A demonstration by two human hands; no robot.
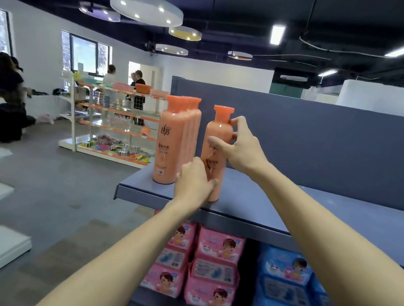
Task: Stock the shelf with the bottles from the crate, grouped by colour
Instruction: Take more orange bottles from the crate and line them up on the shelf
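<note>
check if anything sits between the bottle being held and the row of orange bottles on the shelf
Nothing visible: only a bare strip of shelf separates the held bottle from the orange row. Left hand grips its base, right hand its shoulder.

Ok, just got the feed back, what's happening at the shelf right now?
A person is setting an orange bottle upright on the blue top shelf. The left hand grips its base and the right hand holds its shoulder near the cap. It stands apart from a row of matching orange bottles at the shelf's left end. The rest of that shelf is bare; the crate is not in view.
</note>
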